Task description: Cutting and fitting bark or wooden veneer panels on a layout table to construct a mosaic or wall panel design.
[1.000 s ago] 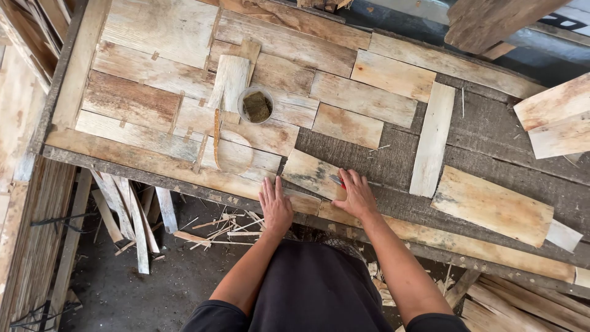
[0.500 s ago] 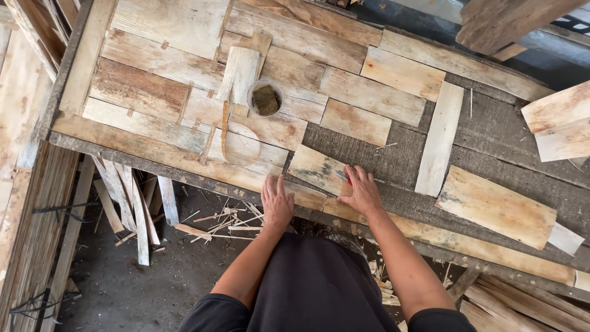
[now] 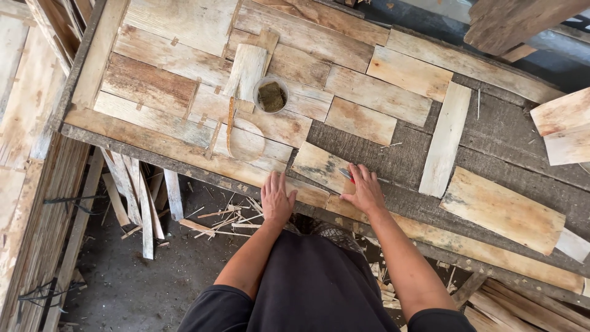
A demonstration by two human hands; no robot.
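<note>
Fingers (image 3: 361, 178) of our right hand (image 3: 367, 192) stay flat on the wood offcut (image 3: 319, 166), gripping nothing; our left hand (image 3: 276, 200) has spread open on the surface (image 3: 393, 160) edge.

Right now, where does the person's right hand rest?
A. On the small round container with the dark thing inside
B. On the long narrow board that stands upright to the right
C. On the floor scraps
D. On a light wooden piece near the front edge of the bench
D: the right hand lies on the slanted wooden piece at the workbench's front edge, far from the round container.
</note>
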